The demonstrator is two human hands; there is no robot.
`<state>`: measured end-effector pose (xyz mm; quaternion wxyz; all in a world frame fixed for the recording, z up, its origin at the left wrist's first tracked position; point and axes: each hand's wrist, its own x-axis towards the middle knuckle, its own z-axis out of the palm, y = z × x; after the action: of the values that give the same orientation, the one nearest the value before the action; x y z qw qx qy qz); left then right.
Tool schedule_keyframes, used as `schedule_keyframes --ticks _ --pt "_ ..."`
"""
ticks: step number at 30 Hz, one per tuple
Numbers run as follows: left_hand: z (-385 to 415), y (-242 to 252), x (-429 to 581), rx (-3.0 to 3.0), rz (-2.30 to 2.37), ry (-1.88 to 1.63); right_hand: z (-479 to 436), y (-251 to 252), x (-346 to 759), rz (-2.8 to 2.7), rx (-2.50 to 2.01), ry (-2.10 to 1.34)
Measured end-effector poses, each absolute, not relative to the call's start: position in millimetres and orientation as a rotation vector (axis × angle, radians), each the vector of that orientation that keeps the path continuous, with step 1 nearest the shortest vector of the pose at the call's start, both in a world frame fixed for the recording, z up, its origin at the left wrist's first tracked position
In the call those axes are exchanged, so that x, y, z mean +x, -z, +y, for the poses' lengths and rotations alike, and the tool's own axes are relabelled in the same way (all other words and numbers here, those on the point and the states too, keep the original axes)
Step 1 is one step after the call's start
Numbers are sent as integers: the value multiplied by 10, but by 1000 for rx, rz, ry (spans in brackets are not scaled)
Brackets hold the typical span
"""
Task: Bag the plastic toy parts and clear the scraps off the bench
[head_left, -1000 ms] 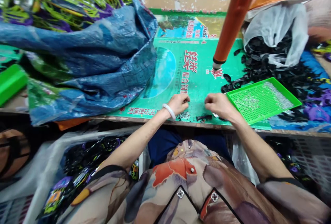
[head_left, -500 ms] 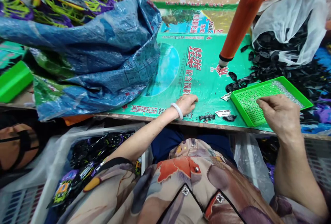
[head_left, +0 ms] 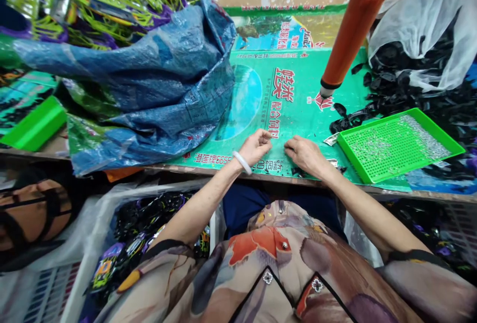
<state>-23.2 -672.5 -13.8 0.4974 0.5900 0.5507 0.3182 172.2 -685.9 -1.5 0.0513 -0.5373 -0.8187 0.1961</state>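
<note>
My left hand [head_left: 257,146], with a white bangle [head_left: 242,162] on the wrist, rests curled in a pinch on the green printed sack sheet [head_left: 298,99] covering the table. My right hand [head_left: 303,153] lies just to its right, fingers also pinched towards the left hand; what they hold is too small to make out. Small black pieces [head_left: 298,170] lie under the right wrist near the table's front edge. A green perforated tray [head_left: 398,144] holding tiny silvery bits sits to the right of my right hand.
An orange pole [head_left: 352,25] stands on the sheet behind the tray. A heap of black parts [head_left: 410,94] and a white bag lie at the back right. A big blue sack [head_left: 141,84] of green and purple items fills the left. Bags sit below the table.
My right hand has come back left from over the green tray to the sheet beside my left hand. The left hand stayed in place.
</note>
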Motion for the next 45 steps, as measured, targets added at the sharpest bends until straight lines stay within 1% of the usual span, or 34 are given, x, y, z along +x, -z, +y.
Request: schedule_keyframes --ticks 4,8,20,26,36,42,45 --pt "-6756 102 -257 1290 1294 -805 -6803 46 1668 -2480 -1737 -523" --pt "-6778 106 -261 1252 1273 -823 -6741 105 1691 -2495 -1701 -526" --pt "-6820 104 -341 1165 1268 -871 -6647 198 1937 -2355 -1581 -773" --pt "-6839 134 -281 1139 1234 -874 -6677 170 1843 -2476 -1576 -640" --pt "-6831 155 -236 1120 1218 -917 -6711 121 1621 -2641 -1728 -439" --pt "-6817 181 -216 1108 1241 -919 -6766 170 1552 -2573 -1764 -397" --pt "-6817 156 -169 1109 1234 -922 -6805 156 1621 -2456 -1754 -475"
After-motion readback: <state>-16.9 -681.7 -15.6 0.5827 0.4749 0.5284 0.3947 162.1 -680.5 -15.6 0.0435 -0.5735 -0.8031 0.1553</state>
